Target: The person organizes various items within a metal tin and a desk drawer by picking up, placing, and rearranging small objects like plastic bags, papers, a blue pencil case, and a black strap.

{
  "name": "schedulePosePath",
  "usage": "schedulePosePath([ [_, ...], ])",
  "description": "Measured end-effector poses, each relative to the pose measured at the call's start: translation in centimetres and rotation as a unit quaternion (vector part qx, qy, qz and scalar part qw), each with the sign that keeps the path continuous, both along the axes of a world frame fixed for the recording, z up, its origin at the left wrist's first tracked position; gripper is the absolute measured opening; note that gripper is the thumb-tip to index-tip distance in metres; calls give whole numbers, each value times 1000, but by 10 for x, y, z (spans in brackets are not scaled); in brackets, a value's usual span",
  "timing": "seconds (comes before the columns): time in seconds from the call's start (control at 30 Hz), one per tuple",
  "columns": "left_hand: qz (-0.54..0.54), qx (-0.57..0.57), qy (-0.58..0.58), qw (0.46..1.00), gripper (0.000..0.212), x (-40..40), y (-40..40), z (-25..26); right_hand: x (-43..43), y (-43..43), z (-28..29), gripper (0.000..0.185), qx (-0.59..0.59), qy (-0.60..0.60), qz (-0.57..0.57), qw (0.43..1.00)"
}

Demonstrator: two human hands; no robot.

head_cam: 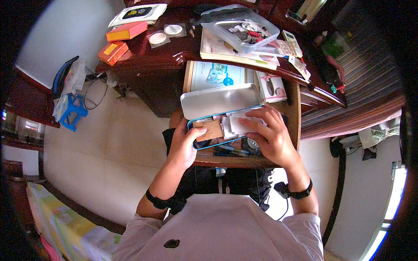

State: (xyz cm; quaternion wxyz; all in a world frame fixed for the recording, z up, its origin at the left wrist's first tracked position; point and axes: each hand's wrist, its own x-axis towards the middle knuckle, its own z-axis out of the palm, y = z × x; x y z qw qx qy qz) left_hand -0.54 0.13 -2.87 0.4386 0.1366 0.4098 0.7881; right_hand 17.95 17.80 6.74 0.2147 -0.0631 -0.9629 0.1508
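A hinged metal tin with a blue rim (pixel 222 100) lies open above the pulled-out desk drawer, its bare silver lid tilted back. My left hand (pixel 186 143) grips the tin's left end, the thumb resting on a brown paper piece (pixel 212 130) inside. My right hand (pixel 272 133) is at the right end, its fingers on several white paper slips (pixel 240 123) in the tin; whether they pinch a slip is unclear. Pens (pixel 232 150) and a small clear round item (pixel 252 143) lie in the drawer below the tin.
Behind the tin, the wooden drawer (pixel 296 120) holds a blue-and-white printed packet (pixel 217 76) and a pink-white box (pixel 271 87). On the dark desktop stand a clear plastic container (pixel 241 45) on books (pixel 225 53), red-orange boxes (pixel 112 52) and a wipes pack (pixel 137 13). A blue plastic stool (pixel 73 112) is at left.
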Motion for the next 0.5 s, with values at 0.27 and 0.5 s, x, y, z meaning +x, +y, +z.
schedulePosePath([
  [0.27, -8, -1, -53, 999, 45, 1, -2, 10, 0, 3, -6, 34, -3, 34, 17, 999],
  [0.5, 0, -17, -64, 998, 44, 2, -2, 7, 5, 1, -4, 32, -77, 41, -17, 996],
])
